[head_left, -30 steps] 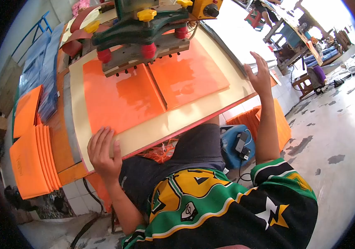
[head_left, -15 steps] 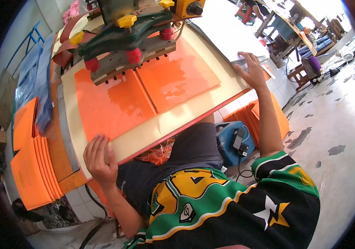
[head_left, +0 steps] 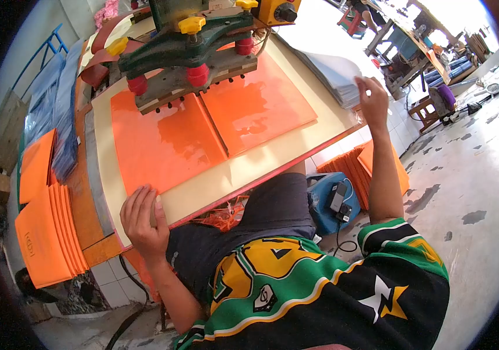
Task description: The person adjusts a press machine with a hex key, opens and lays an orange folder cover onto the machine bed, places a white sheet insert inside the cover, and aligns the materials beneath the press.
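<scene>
My left hand (head_left: 144, 224) lies flat on the front left corner of a cream board (head_left: 249, 170), its fingertips at the lower edge of an orange cover (head_left: 150, 154). That cover and a second orange panel (head_left: 267, 108) lie side by side, with glossy clear film on top. Above their far part stands a green press head (head_left: 188, 46) with red bushings and yellow knobs. My right hand (head_left: 373, 102) is raised at the front corner of a stack of clear plastic sheets (head_left: 334, 76). Its thumb and forefinger are pinched together; whatever is between them cannot be made out.
Bundles of orange folders (head_left: 51, 239) stand at the left, beside blue plastic film (head_left: 51, 111). More orange folders (head_left: 348, 172) are below the table at right, near a blue box (head_left: 334, 201) with a cable. A person's legs (head_left: 366, 14) show in the background.
My right hand has lifted off the plastic stack's corner, and its spread fingers have closed to a pinch. My left hand keeps its place on the board. The view has shifted slightly.
</scene>
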Demonstrator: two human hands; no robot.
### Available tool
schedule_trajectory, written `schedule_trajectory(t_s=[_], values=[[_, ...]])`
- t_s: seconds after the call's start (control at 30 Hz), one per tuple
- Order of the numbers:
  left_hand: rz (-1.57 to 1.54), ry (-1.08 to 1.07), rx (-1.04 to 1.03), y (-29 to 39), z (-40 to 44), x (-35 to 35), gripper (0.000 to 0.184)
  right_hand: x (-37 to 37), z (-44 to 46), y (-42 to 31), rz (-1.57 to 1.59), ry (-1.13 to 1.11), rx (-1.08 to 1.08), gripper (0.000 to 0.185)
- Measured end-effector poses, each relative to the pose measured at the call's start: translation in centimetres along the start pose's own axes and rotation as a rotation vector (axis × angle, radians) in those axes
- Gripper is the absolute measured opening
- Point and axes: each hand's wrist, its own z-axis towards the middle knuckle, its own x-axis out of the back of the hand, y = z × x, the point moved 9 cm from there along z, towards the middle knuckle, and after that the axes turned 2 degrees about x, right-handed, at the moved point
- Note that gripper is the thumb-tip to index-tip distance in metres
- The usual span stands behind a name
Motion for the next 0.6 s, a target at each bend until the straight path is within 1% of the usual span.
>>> schedule_trajectory(t_s=[0.1, 0.13, 0.17, 0.2, 0.23, 0.27, 0.3, 0.37, 0.4, 0.43, 0.47, 0.53, 0.6], values=[[-0.009, 0.007, -0.004, 0.1, 0.0, 0.0, 0.024, 3.4, 0.7, -1.0, -0.137, 0.057, -0.029, 0.021], [-0.012, 0.02, -0.013, 0.2, 0.1, 0.2, 0.025, 4.3, 0.8, -1.6, -0.157, 0.09, 0.046, 0.021], [-0.016, 0.032, -0.024, 0.4, 0.1, 0.3, 0.025, 4.8, 0.8, -2.1, -0.158, 0.091, 0.042, 0.021], [-0.018, 0.03, -0.029, 0.6, 0.1, 0.3, 0.025, 5.5, 0.6, -3.4, -0.08, 0.088, 0.065, 0.021], [-0.09, 0.08, -0.013, 0.7, 0.0, 1.0, 0.025, 6.3, 0.4, -4.8, -0.002, 0.087, 0.087, 0.021], [-0.164, 0.129, 0.004, 0.9, -0.1, 1.6, 0.025, 6.6, 0.3, -5.2, -0.014, -0.001, -0.018, 0.019], [-0.168, 0.126, 0.0, 1.8, -0.1, 1.6, 0.025, 7.1, 0.1, -6.1, -0.018, 0.0, -0.024, 0.019], [-0.494, 0.188, 0.054, 3.9, -0.5, 2.3, 0.025, 6.9, -0.5, -6.9, 0.127, -0.092, -0.129, 0.018], [-0.613, 0.18, -0.01, 5.9, -0.2, 2.1, 0.025, 6.8, -0.8, -7.7, 0.153, -0.132, -0.131, 0.018], [-0.668, 0.089, -0.05, 7.8, 0.1, 1.2, 0.025, 6.6, -1.2, -8.2, 0.155, -0.134, -0.132, 0.018], [-0.722, 0.0, -0.09, 9.8, 0.2, 0.4, 0.024, 5.9, -1.9, -8.3, 0.262, -0.177, -0.189, 0.018], [-0.833, -0.273, -0.108, 13.7, 0.3, -2.4, 0.03, 4.7, -3.0, -9.5, 0.439, -0.276, -0.275, 0.018], [-1.037, -0.552, -0.062, 16.7, -0.6, -5.8, 0.052, 3.6, -4.1, -10.9, 0.549, -0.347, -0.31, 0.019]])
